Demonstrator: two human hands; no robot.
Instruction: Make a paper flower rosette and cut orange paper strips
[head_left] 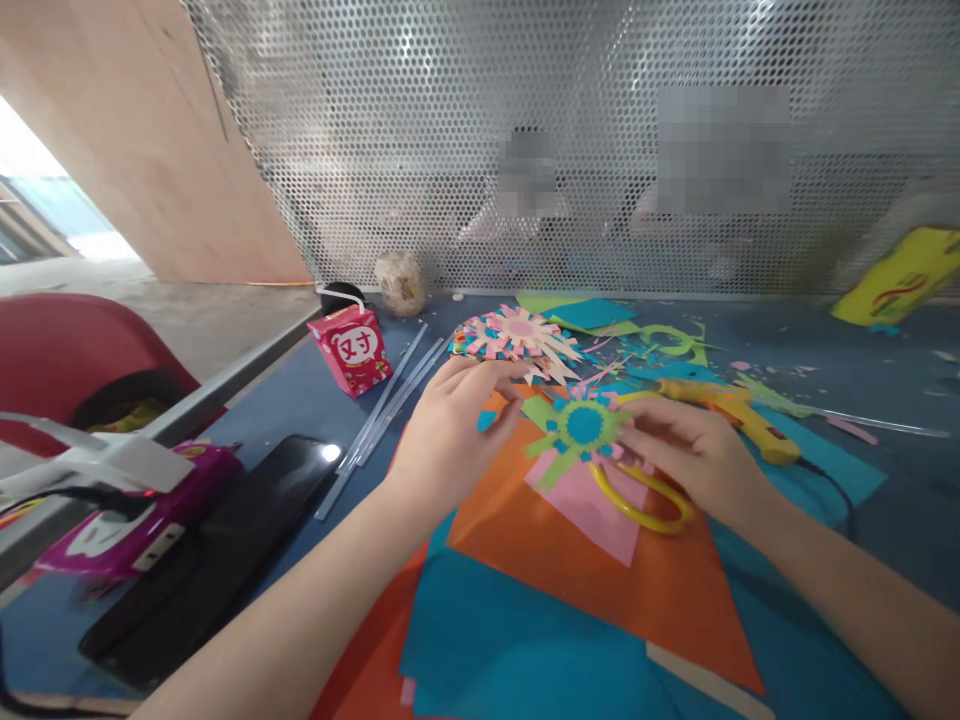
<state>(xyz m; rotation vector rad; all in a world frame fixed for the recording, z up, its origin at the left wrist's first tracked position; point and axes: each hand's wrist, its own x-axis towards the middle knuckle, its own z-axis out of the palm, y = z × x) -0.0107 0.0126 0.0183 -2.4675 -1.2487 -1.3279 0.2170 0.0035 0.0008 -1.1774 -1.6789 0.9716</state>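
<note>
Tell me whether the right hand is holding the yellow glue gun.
No, the glue gun lies just beyond the right hand, whose fingers hold the edge of a blue, green and pink paper rosette.

I'm at a craft workspace; whose building, can't tell. Blue table [277, 410] under me, coloured paper sheets [525, 630] lower centre, glue gun [750, 425] right of centre, clear sticks [401, 402] left of centre, paper scraps [686, 345] behind. Perforated metal screen [420, 130] across top, plain wall [172, 130] and daylight opening [56, 210] upper left.
</note>
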